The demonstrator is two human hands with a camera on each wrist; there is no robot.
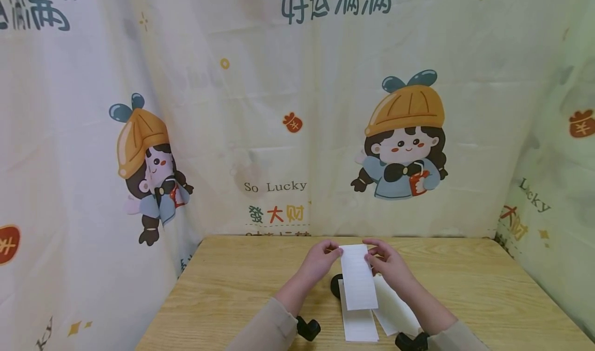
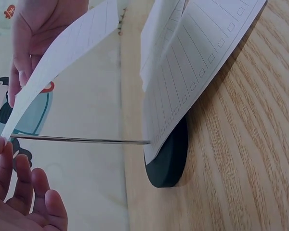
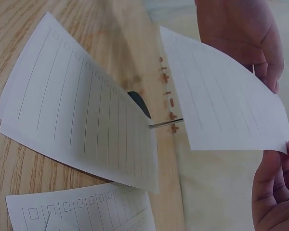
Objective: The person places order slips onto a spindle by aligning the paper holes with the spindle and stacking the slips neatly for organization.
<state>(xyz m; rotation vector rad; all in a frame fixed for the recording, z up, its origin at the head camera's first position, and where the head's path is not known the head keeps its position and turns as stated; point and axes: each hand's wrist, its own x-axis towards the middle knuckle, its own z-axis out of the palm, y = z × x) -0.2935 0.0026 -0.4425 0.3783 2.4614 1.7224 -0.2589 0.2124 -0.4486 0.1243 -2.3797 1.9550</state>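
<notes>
Both hands hold up a lined white paper slip [image 1: 359, 277] by its top end. My left hand [image 1: 321, 258] pinches its upper left corner. On its right edge, my right hand [image 1: 388, 264] has the thumb in front and fingers behind. A thin upright metal rod [image 2: 77, 140] rises from a round black base [image 2: 167, 163], like a note spike; its tip is near the held slip. Whether it pierces that slip I cannot tell. Lower down, a lined slip with checkboxes [image 2: 183, 67] slants over the base at the rod's foot.
More checkbox slips [image 3: 77, 207] lie to the right of the base, partly under my right forearm in the head view. The wooden table [image 1: 223, 284] ends at a printed curtain [image 1: 260, 134]. A black wrist device [image 1: 308, 329] sits at the left sleeve.
</notes>
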